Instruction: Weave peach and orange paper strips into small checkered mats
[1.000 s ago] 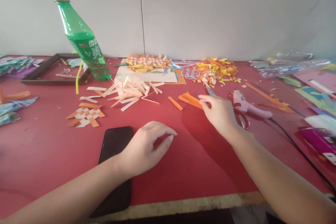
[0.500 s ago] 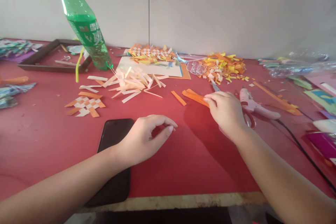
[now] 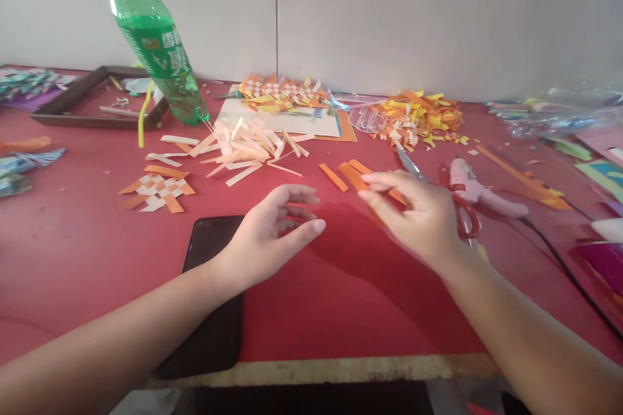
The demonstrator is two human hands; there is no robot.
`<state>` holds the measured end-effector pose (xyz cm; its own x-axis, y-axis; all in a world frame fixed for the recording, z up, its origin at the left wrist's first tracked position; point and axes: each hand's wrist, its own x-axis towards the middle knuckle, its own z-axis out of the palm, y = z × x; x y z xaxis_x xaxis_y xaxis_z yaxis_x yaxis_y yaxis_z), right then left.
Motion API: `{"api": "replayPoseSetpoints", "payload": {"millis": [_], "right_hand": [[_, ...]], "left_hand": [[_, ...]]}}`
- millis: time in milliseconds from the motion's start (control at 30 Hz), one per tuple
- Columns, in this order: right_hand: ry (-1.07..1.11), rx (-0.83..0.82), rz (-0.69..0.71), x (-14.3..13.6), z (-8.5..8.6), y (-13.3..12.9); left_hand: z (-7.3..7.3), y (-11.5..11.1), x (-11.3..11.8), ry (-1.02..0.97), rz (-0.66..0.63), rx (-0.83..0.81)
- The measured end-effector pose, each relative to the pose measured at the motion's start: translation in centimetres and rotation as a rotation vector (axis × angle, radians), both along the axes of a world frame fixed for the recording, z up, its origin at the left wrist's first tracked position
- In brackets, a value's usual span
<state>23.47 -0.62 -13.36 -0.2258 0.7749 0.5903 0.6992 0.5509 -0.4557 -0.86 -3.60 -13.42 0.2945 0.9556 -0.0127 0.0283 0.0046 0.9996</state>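
My left hand [image 3: 275, 237] hovers over the red table with its fingers curved and apart, holding nothing. Under its wrist lies a black phone [image 3: 214, 237]. My right hand [image 3: 413, 214] has its thumb and forefinger slightly apart above some orange paper strips [image 3: 351, 175], which fan out beneath and behind the fingers. Another orange strip [image 3: 333, 177] lies just left of them. Scissors [image 3: 468, 214] with red handles rest partly hidden behind the right hand. A woven orange-and-white paper piece [image 3: 159, 190] lies at the left, below a heap of pale paper strips [image 3: 248, 146].
A green soda bottle [image 3: 163, 58] stands at the back left beside a dark frame [image 3: 73, 120]. Orange and yellow scraps [image 3: 421, 118] pile up at the back. At the right are a pink glue gun [image 3: 481, 191] and its black cable [image 3: 559, 262].
My right hand has shifted left and its fingers have parted; the orange strips, bunched in it before, are now spread out. My left hand's fingers have opened wider.
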Motion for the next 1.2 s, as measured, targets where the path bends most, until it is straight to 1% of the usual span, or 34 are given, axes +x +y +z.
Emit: {"api": "replayPoseSetpoints", "payload": {"millis": [67,133,233,333,400,500,600,667,800,900,967,1200], "right_hand": [[0.121,-0.175,0.168,-1.0,-0.1,-0.9],[0.167,-0.31,0.293,-1.7,0.0,-1.6],[0.179,-0.468,0.454,-2.0,0.4,-1.8],[0.2,-0.575,0.614,-1.8,0.7,-1.6],[0.202,-0.593,0.67,-1.7,0.8,-1.5],[0.217,-0.643,0.67,-1.5,0.7,-1.4],[0.367,-0.804,0.639,-1.5,0.4,-1.1],[0.457,-0.867,0.6,-1.5,0.3,-0.9],[0.494,-0.891,0.515,-1.7,0.3,-0.8],[0.507,-0.926,0.458,-1.9,0.2,-0.9],[0.516,-0.932,0.447,-2.1,0.1,-1.0],[0.531,-0.893,0.404,-2.2,0.0,-1.0]], "left_hand": [[0.2,0.2,0.2,-0.099,0.023,-0.103],[0.5,0.4,0.2,-0.146,0.029,-0.175],[0.6,0.7,0.1,-0.176,0.012,-0.203],[0.6,0.6,0.0,-0.207,0.035,-0.206],[0.7,0.6,-0.1,-0.222,0.055,-0.228],[0.8,0.6,-0.1,-0.233,0.071,-0.261],[0.6,0.6,-0.1,-0.221,0.088,-0.246],[0.5,0.7,-0.1,-0.224,0.077,-0.239],[0.4,0.6,0.0,-0.253,0.034,-0.279],[0.5,0.5,0.1,-0.233,-0.022,-0.283],[0.6,0.5,0.0,-0.207,-0.051,-0.277],[0.7,0.3,0.0,-0.093,-0.044,-0.216]]}}
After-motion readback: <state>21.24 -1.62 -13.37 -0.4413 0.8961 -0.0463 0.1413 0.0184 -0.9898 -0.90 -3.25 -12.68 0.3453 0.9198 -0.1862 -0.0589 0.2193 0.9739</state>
